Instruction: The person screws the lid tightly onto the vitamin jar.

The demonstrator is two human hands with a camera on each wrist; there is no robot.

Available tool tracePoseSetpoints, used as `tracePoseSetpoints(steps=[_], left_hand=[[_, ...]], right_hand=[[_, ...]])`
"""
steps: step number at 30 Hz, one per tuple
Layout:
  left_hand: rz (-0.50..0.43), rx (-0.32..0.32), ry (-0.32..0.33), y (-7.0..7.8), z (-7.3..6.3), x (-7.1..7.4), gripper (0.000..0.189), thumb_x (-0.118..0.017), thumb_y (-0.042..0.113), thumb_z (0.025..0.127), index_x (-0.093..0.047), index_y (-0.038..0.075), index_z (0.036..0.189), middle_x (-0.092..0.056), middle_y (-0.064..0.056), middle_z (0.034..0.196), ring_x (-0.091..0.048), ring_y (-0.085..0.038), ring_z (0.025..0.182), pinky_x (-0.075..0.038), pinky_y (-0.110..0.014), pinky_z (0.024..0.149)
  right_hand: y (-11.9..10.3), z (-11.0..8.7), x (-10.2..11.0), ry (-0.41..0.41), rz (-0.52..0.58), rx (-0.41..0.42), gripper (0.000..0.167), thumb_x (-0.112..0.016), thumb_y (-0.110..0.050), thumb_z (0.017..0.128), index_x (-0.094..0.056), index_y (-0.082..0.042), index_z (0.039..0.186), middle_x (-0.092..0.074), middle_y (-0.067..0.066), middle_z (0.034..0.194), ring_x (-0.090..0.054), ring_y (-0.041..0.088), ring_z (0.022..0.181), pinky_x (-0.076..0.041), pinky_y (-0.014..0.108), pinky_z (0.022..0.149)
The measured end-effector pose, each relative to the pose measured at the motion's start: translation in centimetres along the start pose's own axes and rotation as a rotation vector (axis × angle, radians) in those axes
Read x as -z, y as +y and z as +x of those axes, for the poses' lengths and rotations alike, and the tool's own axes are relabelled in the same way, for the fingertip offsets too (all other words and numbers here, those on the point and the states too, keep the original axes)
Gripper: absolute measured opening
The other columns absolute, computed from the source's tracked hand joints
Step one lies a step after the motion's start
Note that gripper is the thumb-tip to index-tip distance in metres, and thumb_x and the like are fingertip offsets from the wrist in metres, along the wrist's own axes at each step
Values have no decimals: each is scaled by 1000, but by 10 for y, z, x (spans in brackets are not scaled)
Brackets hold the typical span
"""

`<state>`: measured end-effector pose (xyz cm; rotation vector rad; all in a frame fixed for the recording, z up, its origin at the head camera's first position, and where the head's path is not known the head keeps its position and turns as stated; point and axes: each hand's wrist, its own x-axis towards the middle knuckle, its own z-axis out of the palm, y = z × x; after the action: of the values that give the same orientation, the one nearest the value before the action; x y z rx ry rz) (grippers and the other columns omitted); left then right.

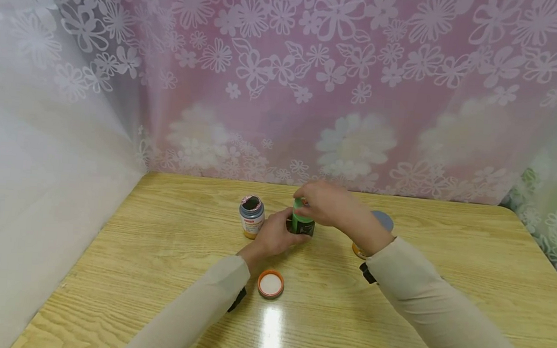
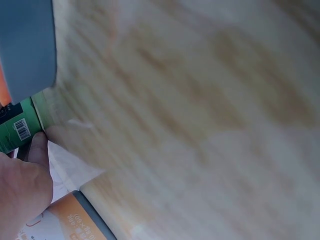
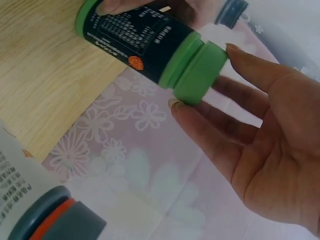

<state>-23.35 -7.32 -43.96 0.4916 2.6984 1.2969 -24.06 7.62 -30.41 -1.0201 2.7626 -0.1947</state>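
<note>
the fingers of the left hand (image 1: pixel 274 237) clasp a dark-labelled green bottle (image 3: pixel 135 45), seemingly resting on the worktop (image 1: pixel 165 274); the right hand's (image 1: pixel 328 203) fingers pinch its green cap (image 3: pixel 201 74). likely light, stiff and smooth, it suits holding low.

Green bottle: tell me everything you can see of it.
The green bottle is plastic-looking, with a dark label bearing pale print, an orange-red emblem and a barcode. Its green cap is on; whether it is loose, I can't tell. It appears upright on the table. The left hand grips its body; the right hand pinches the cap.
</note>
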Motion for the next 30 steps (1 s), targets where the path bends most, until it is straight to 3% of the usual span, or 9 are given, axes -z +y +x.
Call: tracePoseSetpoints(steps=[3,6,9,11,14,16,19,22,30], left_hand=[[-3,9,0,0,0,0,64,-76,33,84,-48,15,138,-59,-2,121,-60,-15,102,-50,-29,83],[2,6,1,0,0,0,66,-76,33,83,-46,16,139,-59,-2,121,-60,-15,102,-49,-28,83],[10,-14,1,-1,0,0,65,-76,33,84,-46,15,139,-59,-2,121,-60,-15,103,-49,-28,84],[13,-22,-1,-1,0,0,65,-75,34,84,-46,14,139,-59,-2,122,-59,-16,104,-49,-29,85],[17,-23,-8,-1,-1,0,63,-74,35,84,-47,13,137,-59,-2,122,-59,-16,105,-49,-30,86],[20,-16,-7,-1,-1,0,62,-74,36,84,-48,12,136,-59,-2,121,-60,-16,104,-49,-30,85],[28,-9,-3,-1,0,1,59,-75,36,84,-51,11,132,-60,-2,119,-60,-15,103,-49,-31,85],[29,-13,0,-1,0,0,57,-76,34,83,-51,11,130,-60,-1,119,-60,-15,103,-49,-30,86],[-3,-20,-2,-3,0,-1,57,-76,34,83,-51,14,130,-60,0,119,-60,-14,102,-49,-29,85]], right_hand=[[-3,0,-3,52,-36,-36,27,-63,-33,94,-68,-8,105,-61,-1,80,-57,11,66,-49,29,58],[-4,0,-5,70,-54,-81,27,-62,-36,94,-67,-10,95,-56,-2,70,-54,11,59,-47,28,53],[-3,0,-5,62,-55,-103,33,-59,-39,95,-66,-7,102,-61,4,82,-59,16,68,-49,32,57],[-1,-1,-3,38,-53,-95,41,-55,-42,97,-64,-7,116,-63,11,105,-62,23,88,-52,38,69],[6,-1,0,-14,-21,-3,49,-55,-41,97,-55,-9,133,-50,15,134,-54,30,115,-46,46,89],[11,-1,3,-52,13,94,48,-59,-35,96,-52,-11,137,-42,15,143,-46,32,125,-41,48,97],[17,-2,8,-95,62,216,42,-64,-21,94,-55,-10,134,-44,15,141,-43,32,127,-38,48,100],[20,-1,11,-121,98,258,35,-64,-10,93,-60,-8,128,-51,13,134,-46,31,124,-40,46,99],[17,0,11,-101,92,177,35,-66,-14,92,-61,-6,126,-56,11,127,-54,26,111,-46,41,90]])
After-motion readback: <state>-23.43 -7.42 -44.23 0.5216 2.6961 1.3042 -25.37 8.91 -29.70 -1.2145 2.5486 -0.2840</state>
